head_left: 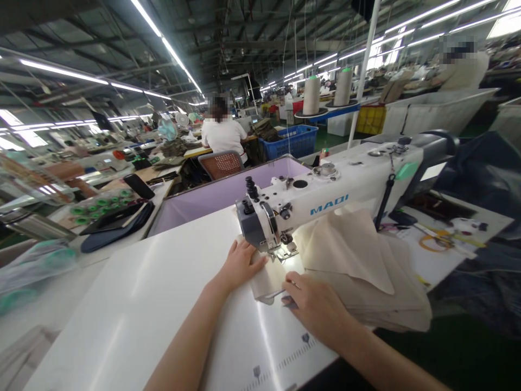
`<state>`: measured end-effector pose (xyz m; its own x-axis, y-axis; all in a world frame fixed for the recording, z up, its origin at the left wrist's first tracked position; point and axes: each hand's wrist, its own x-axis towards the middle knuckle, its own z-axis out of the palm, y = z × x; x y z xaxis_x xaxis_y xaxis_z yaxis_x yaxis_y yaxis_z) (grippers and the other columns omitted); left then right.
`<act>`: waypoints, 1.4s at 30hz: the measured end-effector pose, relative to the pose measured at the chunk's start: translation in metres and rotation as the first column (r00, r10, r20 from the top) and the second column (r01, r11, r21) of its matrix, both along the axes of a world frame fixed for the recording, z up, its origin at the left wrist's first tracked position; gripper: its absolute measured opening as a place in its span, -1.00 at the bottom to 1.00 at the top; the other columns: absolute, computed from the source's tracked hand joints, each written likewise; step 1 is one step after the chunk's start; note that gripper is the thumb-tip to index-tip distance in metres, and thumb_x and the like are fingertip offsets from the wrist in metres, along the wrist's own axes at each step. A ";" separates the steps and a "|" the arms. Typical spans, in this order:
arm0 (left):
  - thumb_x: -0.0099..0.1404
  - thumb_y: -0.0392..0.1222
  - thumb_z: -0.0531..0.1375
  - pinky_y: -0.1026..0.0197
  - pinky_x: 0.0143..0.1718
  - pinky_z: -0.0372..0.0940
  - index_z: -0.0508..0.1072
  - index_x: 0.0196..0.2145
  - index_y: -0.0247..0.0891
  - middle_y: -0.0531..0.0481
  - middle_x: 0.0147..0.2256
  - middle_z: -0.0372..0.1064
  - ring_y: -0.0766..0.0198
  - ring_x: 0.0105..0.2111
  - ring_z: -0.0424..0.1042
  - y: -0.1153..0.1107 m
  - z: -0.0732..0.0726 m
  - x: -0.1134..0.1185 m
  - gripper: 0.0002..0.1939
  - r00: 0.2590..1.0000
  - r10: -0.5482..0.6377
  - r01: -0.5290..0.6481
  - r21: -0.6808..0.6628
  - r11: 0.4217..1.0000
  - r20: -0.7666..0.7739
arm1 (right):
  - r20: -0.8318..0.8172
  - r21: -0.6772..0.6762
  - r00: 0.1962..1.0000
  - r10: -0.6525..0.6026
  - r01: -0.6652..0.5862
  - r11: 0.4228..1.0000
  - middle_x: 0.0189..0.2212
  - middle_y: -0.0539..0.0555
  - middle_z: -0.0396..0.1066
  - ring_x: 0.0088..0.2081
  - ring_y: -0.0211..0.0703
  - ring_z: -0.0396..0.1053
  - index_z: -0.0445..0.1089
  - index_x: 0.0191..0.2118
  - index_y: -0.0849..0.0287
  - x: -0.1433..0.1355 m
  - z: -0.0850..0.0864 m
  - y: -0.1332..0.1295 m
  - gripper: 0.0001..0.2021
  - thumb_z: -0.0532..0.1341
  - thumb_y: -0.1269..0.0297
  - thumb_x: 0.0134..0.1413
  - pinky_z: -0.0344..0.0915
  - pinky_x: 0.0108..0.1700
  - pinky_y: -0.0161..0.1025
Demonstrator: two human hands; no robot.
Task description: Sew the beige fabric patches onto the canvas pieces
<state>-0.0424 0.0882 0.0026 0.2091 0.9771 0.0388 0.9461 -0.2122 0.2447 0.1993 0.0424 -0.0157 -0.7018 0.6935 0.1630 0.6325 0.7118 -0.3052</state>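
A white sewing machine (pixel 329 190) stands on the white table (pixel 171 282), its lamp lighting the needle area. Beneath and in front of the presser foot lies a beige fabric piece (pixel 266 279). My left hand (pixel 240 265) rests with its fingers spread on the table and the left edge of this piece, beside the foot. My right hand (pixel 311 298) is at the near right edge of the piece, its thumb and fingers pinched on the fabric. Right of the needle, a stack of beige fabric (pixel 366 271) lies under the machine arm.
Scissors with orange handles (pixel 435 240) lie right of the machine. Behind the table is a lilac-lined bin (pixel 203 198). A blue basket (pixel 291 142) and a seated person in white (pixel 223 133) are farther back. Thread cones (pixel 311 96) stand above the machine.
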 end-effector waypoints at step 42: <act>0.50 -0.23 0.05 -0.07 0.17 0.42 0.38 0.23 -0.16 -0.11 0.18 0.41 -0.01 0.21 0.37 -0.087 -0.003 0.039 -0.61 0.935 -0.352 0.351 0.212 0.912 -0.033 | 0.024 0.083 0.993 0.119 -0.121 0.989 -0.17 0.06 0.45 -0.29 -0.11 0.38 0.39 -0.12 0.20 0.007 -0.003 0.010 -0.86 0.16 0.53 0.29 0.20 -0.31 -0.17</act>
<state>-0.0037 0.0015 -0.0006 0.5366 0.8095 0.2382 0.7997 -0.5780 0.1625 0.2066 0.0527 -0.0187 -0.7828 0.5883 0.2028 0.5461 0.8057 -0.2296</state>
